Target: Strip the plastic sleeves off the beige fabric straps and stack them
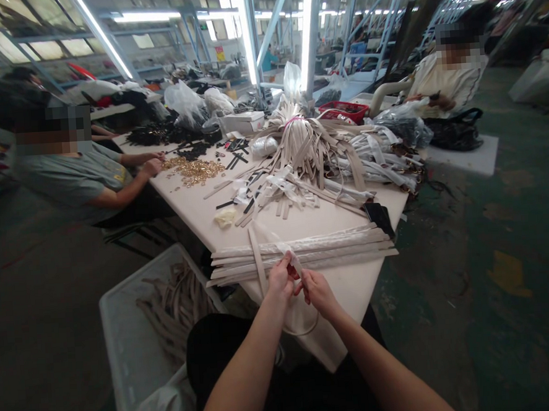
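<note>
Our left hand is pinching a cream strap firmly, along with what looks like a strip of clear plastic film, above the near end of the table. Our right hand is touching the film just beside it, though we cannot tell whether it is gripping. A bundle of cream straps is lying across the table's near end, a grey plastic bin of loose straps is sitting off its left edge, and a seated co-worker is reaching toward gold metal fittings along that edge.
</note>
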